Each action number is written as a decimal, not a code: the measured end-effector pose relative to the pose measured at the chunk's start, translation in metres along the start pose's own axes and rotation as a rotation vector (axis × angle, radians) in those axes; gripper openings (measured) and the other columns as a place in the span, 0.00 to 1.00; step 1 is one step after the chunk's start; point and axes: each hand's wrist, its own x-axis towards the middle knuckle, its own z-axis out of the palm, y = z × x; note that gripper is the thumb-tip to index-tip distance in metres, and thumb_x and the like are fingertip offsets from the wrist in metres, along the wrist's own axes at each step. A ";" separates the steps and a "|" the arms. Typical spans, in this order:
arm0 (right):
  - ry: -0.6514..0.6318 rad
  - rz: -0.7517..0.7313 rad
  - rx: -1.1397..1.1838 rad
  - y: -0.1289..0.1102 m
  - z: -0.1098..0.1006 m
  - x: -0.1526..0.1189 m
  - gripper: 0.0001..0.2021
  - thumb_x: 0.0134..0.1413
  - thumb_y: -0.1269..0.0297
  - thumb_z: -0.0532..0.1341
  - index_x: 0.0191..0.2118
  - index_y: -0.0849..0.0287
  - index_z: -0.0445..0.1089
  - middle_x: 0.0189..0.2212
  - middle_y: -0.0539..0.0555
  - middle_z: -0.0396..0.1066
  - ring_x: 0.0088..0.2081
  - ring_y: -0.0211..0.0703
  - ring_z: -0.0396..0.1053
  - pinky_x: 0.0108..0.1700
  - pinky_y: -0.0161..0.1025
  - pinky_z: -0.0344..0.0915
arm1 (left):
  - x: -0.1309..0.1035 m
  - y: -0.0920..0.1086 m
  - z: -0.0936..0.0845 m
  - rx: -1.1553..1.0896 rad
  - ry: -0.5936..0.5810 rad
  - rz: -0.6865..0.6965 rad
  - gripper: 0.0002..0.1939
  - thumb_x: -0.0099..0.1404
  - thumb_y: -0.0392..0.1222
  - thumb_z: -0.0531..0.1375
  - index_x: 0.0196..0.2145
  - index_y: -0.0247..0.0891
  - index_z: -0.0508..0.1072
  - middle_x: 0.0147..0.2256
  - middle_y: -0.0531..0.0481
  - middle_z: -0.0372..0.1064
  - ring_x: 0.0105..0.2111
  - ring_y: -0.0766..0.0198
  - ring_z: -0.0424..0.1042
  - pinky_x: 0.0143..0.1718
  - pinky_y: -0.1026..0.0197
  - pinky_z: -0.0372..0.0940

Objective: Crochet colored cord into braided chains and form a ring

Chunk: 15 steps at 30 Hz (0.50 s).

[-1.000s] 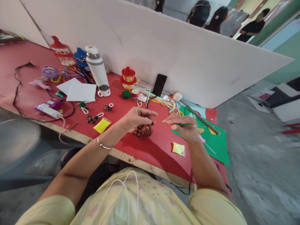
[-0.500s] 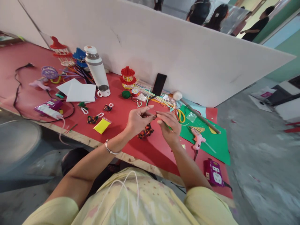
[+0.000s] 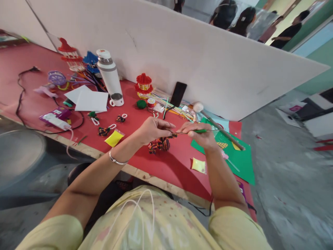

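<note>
My left hand pinches the edge of a dark multicoloured yarn piece, which hangs just below its fingertips above the red tabletop. In my right hand is a crochet hook with a green grip. Its thin metal shaft points left, toward the yarn at my left fingertips. Another thin metal length sticks out on the right of the grip. The hook's tip and the stitches are too small to make out. A small pale-yellow packet lies on the table below my right hand.
Along the back stand a white thermos, a red-and-yellow lantern ornament and a phone. To the left lie a bright yellow packet, beaded yarn pieces and a purple power strip. At right, a stick crosses a green sheet.
My right hand has moved right, drawing away from the left and turning, so the hook now lies nearly level. More of the yarn piece shows, and the pale-yellow packet is uncovered.
</note>
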 end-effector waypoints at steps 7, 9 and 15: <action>-0.036 -0.073 -0.316 -0.024 0.004 0.000 0.06 0.63 0.62 0.68 0.42 0.49 0.83 0.38 0.53 0.85 0.41 0.46 0.81 0.46 0.45 0.77 | 0.008 -0.012 0.001 0.174 0.092 0.104 0.14 0.51 0.30 0.72 0.38 0.32 0.85 0.31 0.44 0.83 0.31 0.61 0.81 0.38 0.60 0.76; -0.066 -0.119 -0.425 -0.026 0.008 -0.002 0.08 0.63 0.65 0.66 0.45 0.49 0.83 0.41 0.53 0.85 0.43 0.46 0.81 0.48 0.45 0.76 | 0.010 -0.016 0.002 0.221 0.139 0.123 0.12 0.51 0.30 0.72 0.36 0.31 0.85 0.31 0.44 0.83 0.31 0.60 0.81 0.38 0.59 0.77; -0.051 -0.107 -0.361 -0.020 0.002 -0.007 0.09 0.64 0.64 0.66 0.46 0.48 0.83 0.40 0.52 0.85 0.42 0.45 0.81 0.47 0.44 0.76 | 0.009 -0.013 0.004 0.235 0.101 0.099 0.12 0.52 0.31 0.71 0.37 0.31 0.86 0.32 0.43 0.83 0.33 0.59 0.82 0.41 0.58 0.77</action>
